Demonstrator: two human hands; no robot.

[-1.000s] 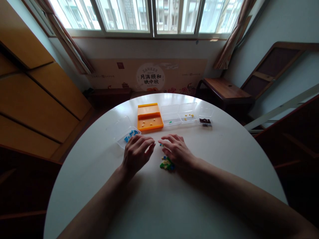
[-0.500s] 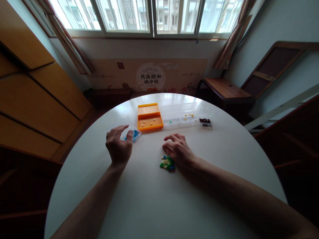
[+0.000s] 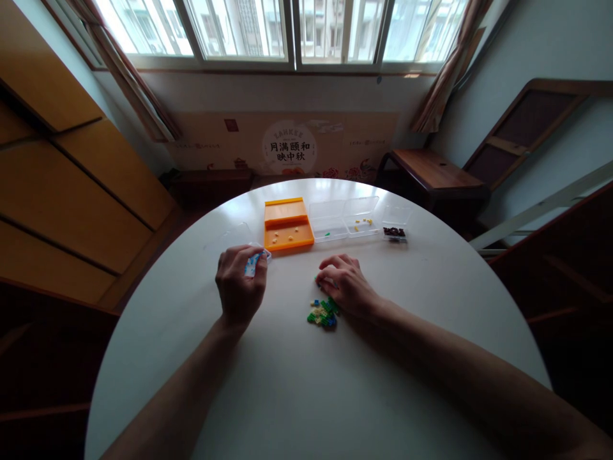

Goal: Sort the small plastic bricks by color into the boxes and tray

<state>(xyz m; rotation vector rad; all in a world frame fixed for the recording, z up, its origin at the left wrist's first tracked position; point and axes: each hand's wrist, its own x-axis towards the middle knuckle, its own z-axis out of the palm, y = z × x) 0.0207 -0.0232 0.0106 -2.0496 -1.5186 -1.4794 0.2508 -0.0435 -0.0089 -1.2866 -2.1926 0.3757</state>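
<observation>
Left hand (image 3: 241, 279), right hand (image 3: 347, 282): fingers narrow, contents I couldn't discern. Blue bricks (image 3: 251, 263), ten o'clock of green-tan-blue cluster (image 3: 322, 314), were partly masked.

Beyond the far edge of the round white tabletop (image 3: 297, 396), daylight pours through barred sliding windows (image 3: 239, 35), with a left curtain (image 3: 136, 83) and a right curtain (image 3: 443, 76) drawn aside. Beneath the sill stands a beige printed panel (image 3: 290, 148) with dark lettering. Yellow-brown wooden cabinets (image 3: 71, 172) fill the space past the left edge; past the far right edge, a wooden seat (image 3: 433, 171) sits near a pale wall (image 3: 569, 51).
</observation>
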